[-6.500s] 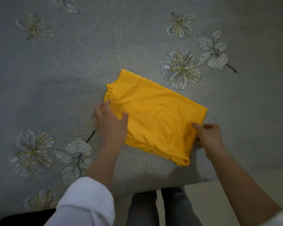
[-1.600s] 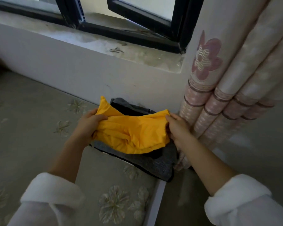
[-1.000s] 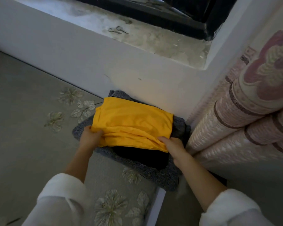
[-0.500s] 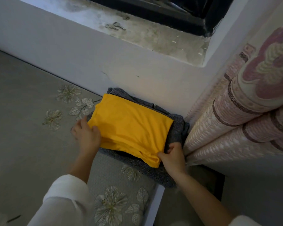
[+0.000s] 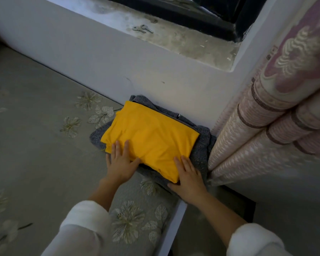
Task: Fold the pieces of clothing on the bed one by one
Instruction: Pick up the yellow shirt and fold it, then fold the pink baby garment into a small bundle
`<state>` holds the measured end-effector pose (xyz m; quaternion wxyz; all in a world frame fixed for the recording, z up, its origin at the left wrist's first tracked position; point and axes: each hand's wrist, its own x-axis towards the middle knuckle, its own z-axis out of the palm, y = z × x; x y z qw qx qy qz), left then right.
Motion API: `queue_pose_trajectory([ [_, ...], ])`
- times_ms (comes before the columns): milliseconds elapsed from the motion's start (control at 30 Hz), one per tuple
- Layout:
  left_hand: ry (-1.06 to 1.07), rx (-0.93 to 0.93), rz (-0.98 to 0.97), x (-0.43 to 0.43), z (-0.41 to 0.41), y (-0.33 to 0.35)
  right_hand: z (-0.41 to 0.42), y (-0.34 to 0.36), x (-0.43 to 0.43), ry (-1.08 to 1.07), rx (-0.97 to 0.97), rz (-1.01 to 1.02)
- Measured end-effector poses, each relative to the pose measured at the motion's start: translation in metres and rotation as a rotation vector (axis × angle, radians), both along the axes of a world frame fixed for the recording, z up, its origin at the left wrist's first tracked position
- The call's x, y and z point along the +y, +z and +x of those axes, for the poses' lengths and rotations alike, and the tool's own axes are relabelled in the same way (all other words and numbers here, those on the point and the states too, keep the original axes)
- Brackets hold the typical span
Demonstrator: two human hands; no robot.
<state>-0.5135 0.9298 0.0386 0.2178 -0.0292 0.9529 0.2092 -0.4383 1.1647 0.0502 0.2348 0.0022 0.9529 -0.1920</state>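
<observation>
A folded yellow garment [image 5: 151, 137] lies on top of a folded grey knit garment [image 5: 201, 145] in the bed's far right corner, against the wall. My left hand [image 5: 120, 163] lies flat with fingers spread on the yellow garment's near left edge. My right hand [image 5: 187, 180] lies flat on its near right corner, thumb against the grey fabric below. Neither hand grips the cloth. Something dark shows between the two garments at the near edge.
The grey floral bedspread [image 5: 35, 154] stretches left and towards me. A white wall [image 5: 100, 58] with a stained window sill [image 5: 183, 39] runs behind the stack. A pink patterned curtain [image 5: 266, 126] hangs right of it. The bed's edge [image 5: 174, 218] drops to the floor.
The yellow garment was carried from the bed's middle and set on the grey stack. Both hands moved from its sides to lie flat on its near edge.
</observation>
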Motion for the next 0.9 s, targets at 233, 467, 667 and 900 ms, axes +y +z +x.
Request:
queue_pose_trajectory([
  [233,0.06,0.043,0.031,0.0,0.074,0.045,0.037,0.034,-0.014,0.044,0.11,-0.02],
  [467,0.29,0.134,0.071,-0.034,0.229,0.094,0.139,0.065,-0.071,0.222,0.125,-0.051],
  [667,0.573,0.029,0.024,-0.091,0.404,0.113,0.244,0.083,-0.152,0.47,0.054,-0.098],
  [900,0.888,0.105,-0.045,-0.179,0.573,0.15,0.349,0.112,-0.266,0.782,0.082,-0.096],
])
